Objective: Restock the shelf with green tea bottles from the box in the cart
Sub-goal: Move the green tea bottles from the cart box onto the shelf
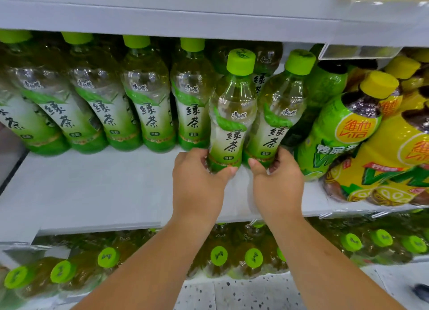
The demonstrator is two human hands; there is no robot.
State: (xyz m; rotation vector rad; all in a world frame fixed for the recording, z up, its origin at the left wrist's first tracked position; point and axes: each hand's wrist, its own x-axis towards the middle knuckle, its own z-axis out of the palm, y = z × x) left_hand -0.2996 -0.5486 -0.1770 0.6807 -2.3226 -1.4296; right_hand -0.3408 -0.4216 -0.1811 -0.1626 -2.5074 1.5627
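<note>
Five green tea bottles [148, 114] stand in a row at the back of the white shelf [104, 182], the leftmost cut by the frame edge (more show dimly behind them). Right of that row, two more are in hand, one per hand.

The left hand [197, 182] is wrapped round the base of the left bottle [232, 124], thumb across the front and fingers curled behind. The right hand [278, 184] clasps the base of the right bottle [276, 119] the same way. The two bottles stand just beside each other at the right end of the row. The left is nearly upright and the right leans rightward. Whether their bases rest on the shelf cannot be told.

Each has a lime-green cap, a clear shoulder and a green-and-white label with black characters.

Further right lie lemon tea bottles [343, 133] in green and yellow. Below, wrapped bottles [218, 256] show eight or nine green caps.
</note>
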